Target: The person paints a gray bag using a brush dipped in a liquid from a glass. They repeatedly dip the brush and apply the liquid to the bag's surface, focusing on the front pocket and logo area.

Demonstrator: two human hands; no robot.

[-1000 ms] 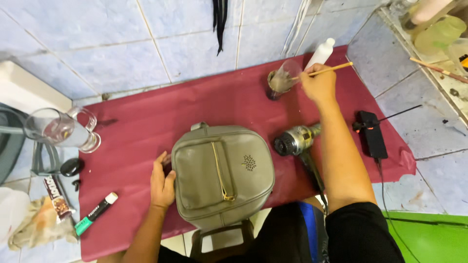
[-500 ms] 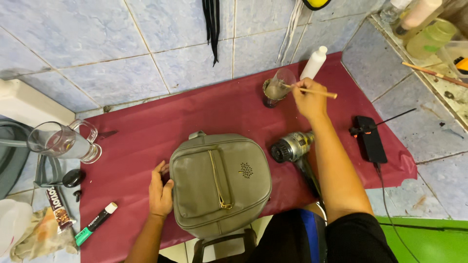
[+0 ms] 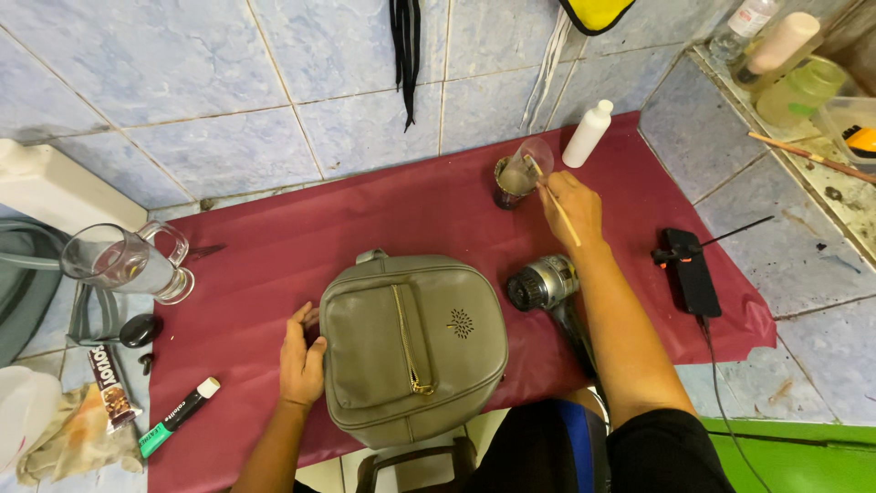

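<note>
Head view showed my right hand (image 3: 570, 205) closed in a pinch on a thin stick (image 3: 554, 198), its far tip dipped into a clear cup (image 3: 520, 172) that stood tilted at the back of the red mat (image 3: 274, 246), just left of a white bottle (image 3: 587, 133). My left hand (image 3: 301, 358) lay flat and open, holding nothing, fingers resting against the left edge of the grey bag (image 3: 412, 347), which sat face up near the front of the mat with its zip running down the middle. A metal hand tool (image 3: 545, 283) lay just right of the bag, under my right forearm, and a black phone (image 3: 691, 271) on a cable lay further right. A glass mug (image 3: 123, 263) stood off the mat to the left, with a marker (image 3: 178, 417) nearer me. What the cup held I could not tell. In my judgement, loading the stick well called for a light grip, the tip wiped against the rim to shed excess, and the cup kept steady, since it leaned. The left hand should hold the bag firmly, and the stick should travel clear of the tool.
</note>
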